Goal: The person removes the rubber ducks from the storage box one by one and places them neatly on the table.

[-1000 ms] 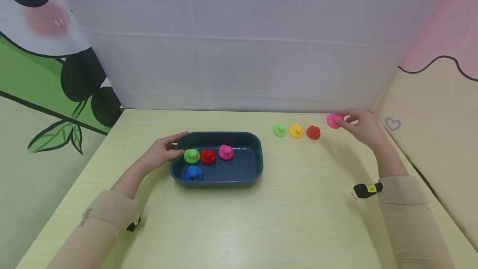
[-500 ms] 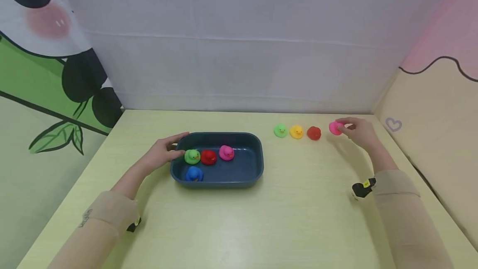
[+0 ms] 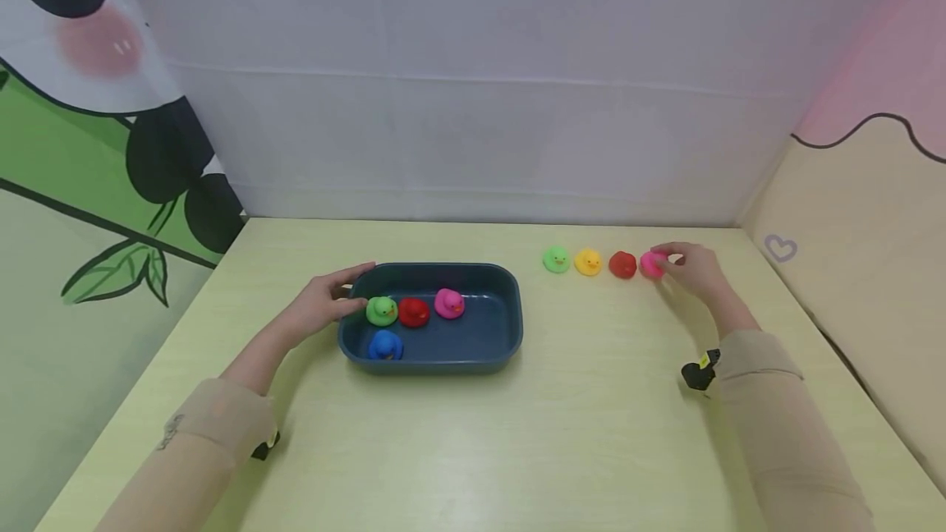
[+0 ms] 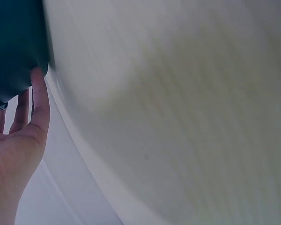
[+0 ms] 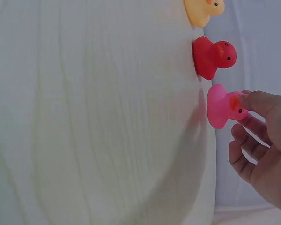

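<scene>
Lined-up red duck (image 3: 622, 265) could topple
Right hand (image 3: 693, 269) pinches pink duck (image 5: 218, 106) beside it, could overshoot; left hand (image 3: 319, 304) grips tray (image 3: 436, 367) well apart.

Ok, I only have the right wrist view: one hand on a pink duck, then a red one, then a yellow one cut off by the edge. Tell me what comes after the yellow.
Observer: A green duck stands just past the yellow duck, on its left in the head view.
Operator: Now report what's going on further left.
Observer: The left hand holds the left end of a dark blue tray.
Operator: List what's in it.
Observer: Four ducks: a second green duck, a second red duck, a second pink duck and a blue duck.
</scene>
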Action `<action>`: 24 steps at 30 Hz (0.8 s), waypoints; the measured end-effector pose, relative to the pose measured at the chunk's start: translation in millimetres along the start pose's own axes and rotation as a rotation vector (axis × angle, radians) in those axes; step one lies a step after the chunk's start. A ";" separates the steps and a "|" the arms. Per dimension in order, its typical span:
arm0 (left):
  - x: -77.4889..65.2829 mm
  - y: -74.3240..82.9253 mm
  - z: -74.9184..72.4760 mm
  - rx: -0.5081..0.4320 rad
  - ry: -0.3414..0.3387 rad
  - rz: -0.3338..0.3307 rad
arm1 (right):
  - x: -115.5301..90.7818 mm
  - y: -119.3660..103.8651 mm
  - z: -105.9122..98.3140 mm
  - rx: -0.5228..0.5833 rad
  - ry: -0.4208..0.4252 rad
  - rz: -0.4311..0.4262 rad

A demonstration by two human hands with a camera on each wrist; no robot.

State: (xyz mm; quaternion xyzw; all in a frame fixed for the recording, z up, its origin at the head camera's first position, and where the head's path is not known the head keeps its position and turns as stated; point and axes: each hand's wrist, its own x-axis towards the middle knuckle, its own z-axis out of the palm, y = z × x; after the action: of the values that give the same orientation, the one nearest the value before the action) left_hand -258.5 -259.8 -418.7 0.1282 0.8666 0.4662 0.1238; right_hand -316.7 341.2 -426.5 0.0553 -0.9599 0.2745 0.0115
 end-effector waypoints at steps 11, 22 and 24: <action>2.2 -1.8 0.7 0.031 0.006 0.006 | -1.3 2.7 1.8 0.013 -0.044 0.063; 3.7 -4.7 1.5 0.032 0.012 -0.003 | -1.7 3.2 3.3 0.039 -0.047 0.100; 3.3 -4.4 1.7 0.031 0.010 -0.006 | -1.9 3.4 3.6 0.043 -0.047 0.098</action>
State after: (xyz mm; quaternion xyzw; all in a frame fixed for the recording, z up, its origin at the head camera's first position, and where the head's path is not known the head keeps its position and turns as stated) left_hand -261.5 -259.7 -423.6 0.1250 0.8747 0.4530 0.1186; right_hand -315.1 342.4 -431.4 0.0151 -0.9554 0.2939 -0.0259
